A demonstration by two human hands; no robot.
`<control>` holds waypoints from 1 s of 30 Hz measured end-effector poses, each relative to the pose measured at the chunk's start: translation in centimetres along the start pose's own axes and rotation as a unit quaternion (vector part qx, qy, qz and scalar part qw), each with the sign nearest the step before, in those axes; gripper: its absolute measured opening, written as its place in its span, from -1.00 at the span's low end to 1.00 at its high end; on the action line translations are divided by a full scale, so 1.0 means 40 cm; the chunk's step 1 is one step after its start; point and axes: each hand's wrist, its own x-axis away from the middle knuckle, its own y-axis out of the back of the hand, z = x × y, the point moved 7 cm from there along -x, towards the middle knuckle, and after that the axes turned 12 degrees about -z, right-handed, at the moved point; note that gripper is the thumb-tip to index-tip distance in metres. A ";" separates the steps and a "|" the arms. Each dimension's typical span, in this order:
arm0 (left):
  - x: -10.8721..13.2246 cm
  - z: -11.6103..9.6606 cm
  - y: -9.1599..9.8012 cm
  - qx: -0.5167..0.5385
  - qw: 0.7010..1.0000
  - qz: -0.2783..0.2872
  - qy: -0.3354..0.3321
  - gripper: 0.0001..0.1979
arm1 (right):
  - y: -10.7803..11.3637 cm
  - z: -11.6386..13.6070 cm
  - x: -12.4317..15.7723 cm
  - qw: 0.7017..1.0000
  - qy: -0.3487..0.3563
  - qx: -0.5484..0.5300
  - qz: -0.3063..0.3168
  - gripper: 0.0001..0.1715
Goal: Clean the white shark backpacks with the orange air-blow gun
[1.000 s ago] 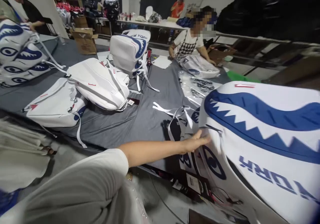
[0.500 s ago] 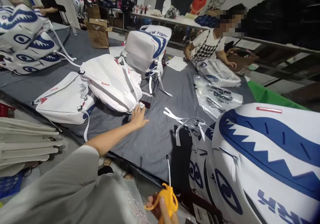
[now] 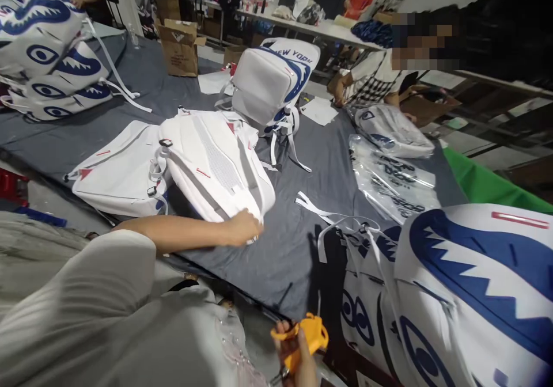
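Observation:
My left hand (image 3: 245, 227) is closed on the near lower corner of a white backpack (image 3: 207, 162), which lies with its mesh back panel and straps upward. Its fingertips are partly hidden. Near the table's front edge, my right hand (image 3: 302, 358) grips an orange tool (image 3: 311, 334) with a loop-shaped handle and a thin rod at its front. I cannot make out its exact kind. Another white backpack (image 3: 121, 171) lies to the left, against the held one. Behind them a white and blue backpack (image 3: 263, 84) stands with its straps hanging down.
White and blue backpacks (image 3: 475, 283) with shark-mouth prints fill the right front; others (image 3: 47, 53) are piled at far left. Clear plastic bags (image 3: 389, 174) lie on the grey-covered table (image 3: 268, 272). A co-worker (image 3: 375, 82) handles a bagged backpack (image 3: 393, 131). A cardboard box (image 3: 179, 50) stands behind.
My left hand has closed on the backpack's lower corner, and the backpack has turned and shifted towards me. The orange tool has tilted in my right hand. The whole view has shifted slightly.

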 end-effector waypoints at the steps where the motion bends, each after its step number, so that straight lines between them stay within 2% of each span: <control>1: 0.041 -0.082 0.016 0.017 0.996 -0.021 -0.087 -0.67 | -0.014 0.036 -0.010 0.999 -0.001 -0.020 -0.045 -0.32; 3: 0.139 -0.225 0.029 0.070 0.967 -0.050 -0.238 -0.71 | -0.053 0.136 -0.017 0.994 0.045 -0.042 -0.089 -0.25; 5: 0.230 -0.302 0.014 0.120 0.937 -0.062 -0.321 -0.70 | -0.089 0.240 -0.005 0.986 0.134 -0.025 -0.096 -0.28; 6: 0.264 -0.313 0.000 0.134 0.931 -0.065 -0.332 -0.69 | -0.103 0.280 0.006 0.981 0.172 0.003 -0.092 -0.29; 8: 0.311 -0.282 -0.033 0.132 0.942 -0.062 -0.301 -0.67 | -0.129 0.323 0.028 0.968 0.223 0.092 -0.067 -0.30; 11: 0.368 -0.159 -0.064 0.107 0.979 -0.024 -0.174 -0.63 | -0.184 0.308 0.047 0.929 0.242 0.277 0.040 -0.28; 13: 0.416 -0.067 -0.062 0.111 0.993 -0.001 -0.051 -0.63 | -0.217 0.269 0.055 0.890 0.220 0.383 0.115 -0.28; 15: 0.465 0.005 -0.053 0.103 0.990 -0.005 0.100 -0.64 | -0.245 0.237 0.068 0.860 0.189 0.441 0.173 -0.30; 17: 0.503 0.053 -0.043 0.060 0.958 -0.043 0.276 -0.55 | -0.275 0.234 0.094 0.838 0.195 0.461 0.216 -0.30; 19: 0.527 0.070 -0.046 0.014 0.896 -0.081 0.436 -0.36 | -0.308 0.260 0.125 0.810 0.234 0.481 0.239 -0.30; 21: 0.530 0.073 -0.064 -0.007 0.836 -0.097 0.540 -0.12 | -0.345 0.301 0.144 0.765 0.278 0.534 0.229 -0.32; 24: 0.536 0.105 -0.091 -0.006 0.777 -0.100 0.621 -0.04 | -0.416 0.378 0.122 0.675 0.322 0.644 0.158 -0.39; 26: 0.567 0.146 -0.113 0.032 0.741 -0.092 0.664 0.00 | -0.476 0.438 0.073 0.634 0.338 0.687 0.110 -0.41; 27: 0.584 0.166 -0.125 0.055 0.731 -0.088 0.674 0.01 | -0.506 0.466 0.042 0.630 0.341 0.690 0.101 -0.42; 28: 0.598 0.182 -0.135 0.075 0.730 -0.091 0.673 0.00 | -0.535 0.492 0.009 0.645 0.336 0.678 0.106 -0.43; 30: 0.614 0.197 -0.143 0.087 0.751 -0.122 0.643 -0.07 | -0.571 0.539 -0.055 0.708 0.288 0.631 0.133 -0.44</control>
